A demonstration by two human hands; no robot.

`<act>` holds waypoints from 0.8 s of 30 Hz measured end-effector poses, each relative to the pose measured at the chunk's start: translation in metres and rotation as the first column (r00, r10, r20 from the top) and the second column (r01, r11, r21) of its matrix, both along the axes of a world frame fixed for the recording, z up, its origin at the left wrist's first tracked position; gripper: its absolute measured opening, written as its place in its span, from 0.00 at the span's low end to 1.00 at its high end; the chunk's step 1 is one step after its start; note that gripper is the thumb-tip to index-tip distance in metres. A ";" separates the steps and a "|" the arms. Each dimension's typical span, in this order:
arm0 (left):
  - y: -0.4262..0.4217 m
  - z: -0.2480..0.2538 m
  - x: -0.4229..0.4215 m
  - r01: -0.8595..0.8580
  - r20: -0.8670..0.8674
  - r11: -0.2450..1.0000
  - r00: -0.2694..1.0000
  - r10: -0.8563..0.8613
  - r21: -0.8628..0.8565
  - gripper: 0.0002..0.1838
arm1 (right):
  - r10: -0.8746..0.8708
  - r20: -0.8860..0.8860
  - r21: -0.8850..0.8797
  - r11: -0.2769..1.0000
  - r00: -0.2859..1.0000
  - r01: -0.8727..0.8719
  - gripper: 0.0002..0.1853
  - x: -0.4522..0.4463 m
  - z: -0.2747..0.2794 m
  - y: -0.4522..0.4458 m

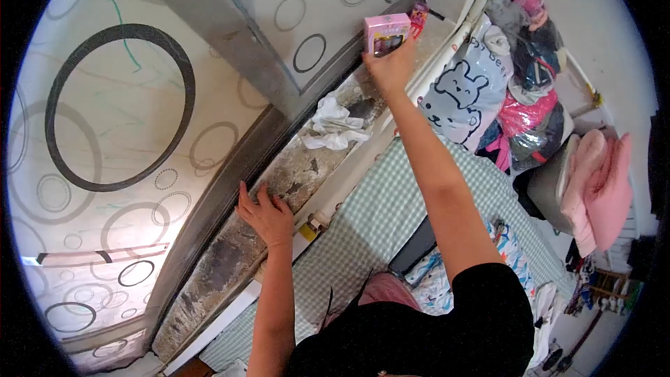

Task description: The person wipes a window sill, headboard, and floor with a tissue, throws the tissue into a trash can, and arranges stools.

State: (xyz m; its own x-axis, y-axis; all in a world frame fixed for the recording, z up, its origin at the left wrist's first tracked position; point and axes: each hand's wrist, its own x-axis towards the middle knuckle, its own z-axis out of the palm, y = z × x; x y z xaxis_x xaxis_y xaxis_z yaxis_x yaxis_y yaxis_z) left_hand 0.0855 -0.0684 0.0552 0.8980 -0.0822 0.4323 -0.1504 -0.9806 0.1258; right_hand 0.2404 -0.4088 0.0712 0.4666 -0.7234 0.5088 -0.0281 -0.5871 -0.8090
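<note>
As the head view looks down along the sill (296, 173), the right hand (391, 68) reaches to its far end and has hold of a pink box (388, 24), thumb at one side and fingers at the other, parted about as wide as the box. Whether the box rests on the sill or is slightly above it, I cannot tell. The left hand (269, 218) is over the sill's nearer part, its fingers loosely spread, with nothing visible in them; they point toward the dark frame (246, 157) edging the sill, though contact is unclear. For handling the box well, I would judge a light grip on its side edges best, since the dark front panel looks like a window that pressure could dent, and care seems due around the small red packet (418, 19) just beside it at the sill's end. The box is squared and looks like glossy card. The sill itself is a long strip, mottled grey and tan, its surface patchy and flaking. Between the hands, crumpled white tissue (333, 126) lies on it, thin and soft-looking. Beyond the frame, the sill faces pale panels (209, 101) printed with rings; on its other side lies a green-checked sheet (373, 199), and near its far end a pale bag (457, 101) with a bear drawn in dark lines.
</note>
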 end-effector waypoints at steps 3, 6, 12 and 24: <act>-0.004 0.000 0.000 0.002 -0.034 0.999 0.999 -0.003 -0.047 0.15 | 0.257 0.028 -0.006 0.967 0.966 -0.256 0.51 -0.019 0.012 0.034; -0.002 0.001 -0.001 0.017 -0.032 0.998 0.999 -0.019 -0.064 0.15 | 0.344 -0.005 -0.071 0.937 0.939 -0.343 0.51 -0.030 -0.004 0.058; -0.001 -0.003 0.000 0.033 0.013 0.998 0.999 -0.033 -0.051 0.15 | 0.596 -0.058 -0.019 0.801 0.801 -0.598 0.58 -0.031 -0.021 0.039; -0.003 0.004 0.004 0.052 -0.023 0.999 0.998 -0.051 0.003 0.15 | -0.252 -0.510 -0.435 0.901 0.822 0.006 0.29 0.050 -0.043 -0.118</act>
